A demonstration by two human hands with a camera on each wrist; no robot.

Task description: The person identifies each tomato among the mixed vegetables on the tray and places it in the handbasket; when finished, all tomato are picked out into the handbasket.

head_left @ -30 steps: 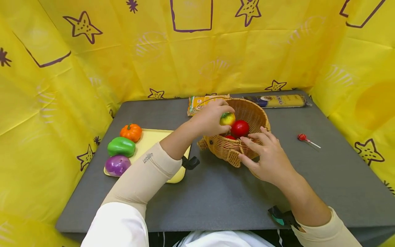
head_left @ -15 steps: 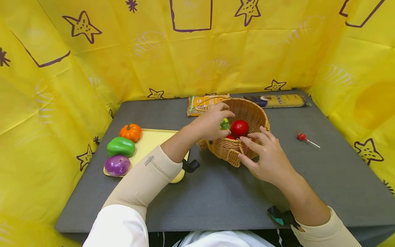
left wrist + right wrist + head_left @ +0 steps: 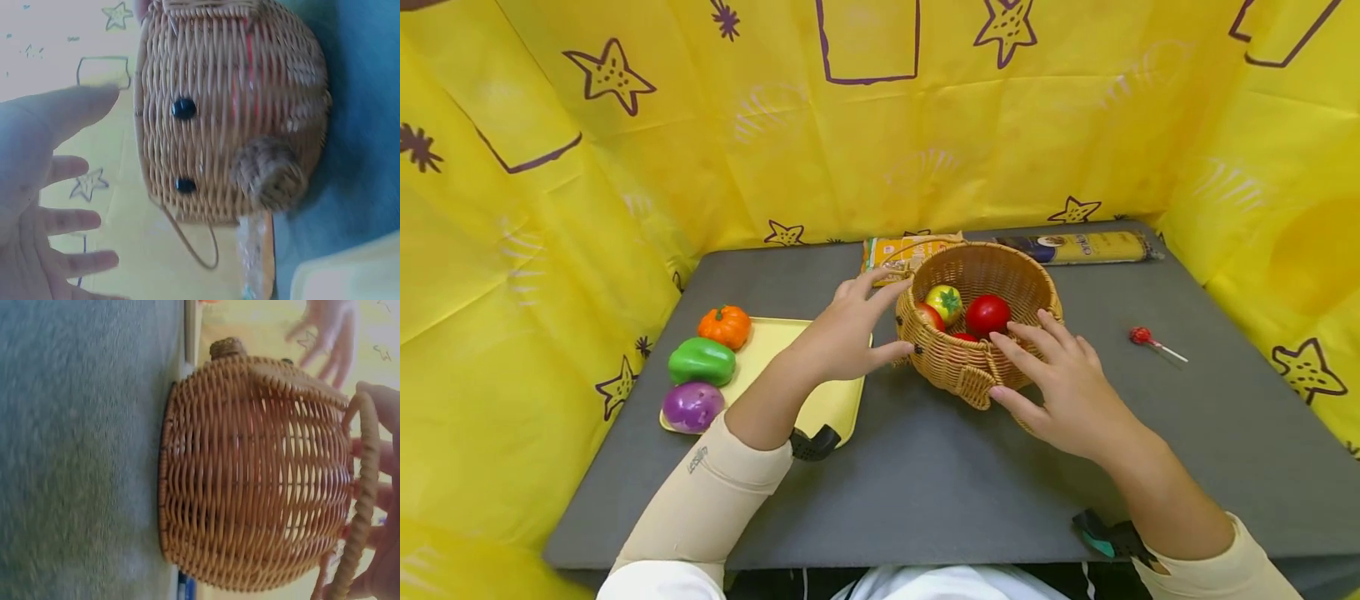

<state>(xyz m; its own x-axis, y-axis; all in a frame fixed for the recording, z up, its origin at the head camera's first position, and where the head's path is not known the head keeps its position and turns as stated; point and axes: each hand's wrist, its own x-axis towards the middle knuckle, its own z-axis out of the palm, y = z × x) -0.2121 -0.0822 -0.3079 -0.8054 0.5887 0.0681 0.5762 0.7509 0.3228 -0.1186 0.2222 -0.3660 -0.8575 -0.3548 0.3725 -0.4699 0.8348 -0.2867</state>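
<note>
My left hand [image 3: 857,325] hovers at the left of a wicker basket [image 3: 955,367], fingers straight and spread, holding nothing. Its open palm side shows in the left wrist view, beside the basket's black button eyes. Fingers of my right hand [image 3: 1067,387] rest at the basket's near right rim, mostly straight, beside the wicker handle [image 3: 362,506]. Inside the basket lie a yellow toy fruit with a green star-shaped top [image 3: 945,303], a round red fruit [image 3: 988,317] and a reddish one [image 3: 929,316] by the left wall. Another red piece is partly hidden behind the near rim.
To the left, a pale yellow tray [image 3: 831,408] bears an orange pumpkin [image 3: 725,327], a green pepper [image 3: 702,362] and a purple eggplant-like piece [image 3: 693,407]. Behind the basket lie an orange packet [image 3: 887,250] and a pasta bag [image 3: 1086,247]. A red lollipop [image 3: 1141,335] lies right.
My left hand has let go of the yellow toy fruit inside the basket and drawn back left, out over the rim, its fingers spreading. The right hand stays at the rim.
</note>
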